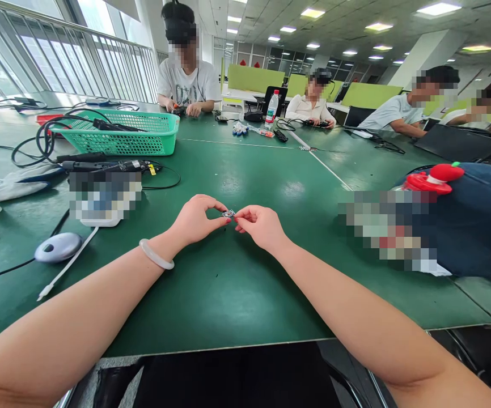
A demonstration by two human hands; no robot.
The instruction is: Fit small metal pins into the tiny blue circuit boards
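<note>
Above the green table (271, 306), my left hand (197, 219) pinches a small, flat black-and-white patterned piece (228, 213) between thumb and index finger. Its exact kind is too small to make out. From the other side my right hand (265, 228) meets the piece's right end, thumb and index finger pressed together and the other fingers curled. Whatever lies between those right fingertips is hidden. A pale bangle (156, 255) circles my left wrist. Tiny dark specks lie on the table below my hands.
At left are a green basket (122, 139) with cables, a grey mouse (58, 247), a white cable (69, 263) and gloves (16, 182). A dark blue bag (479, 226) and red-lidded container (428, 182) stand right. A bottle (272, 107) and several people are across the table.
</note>
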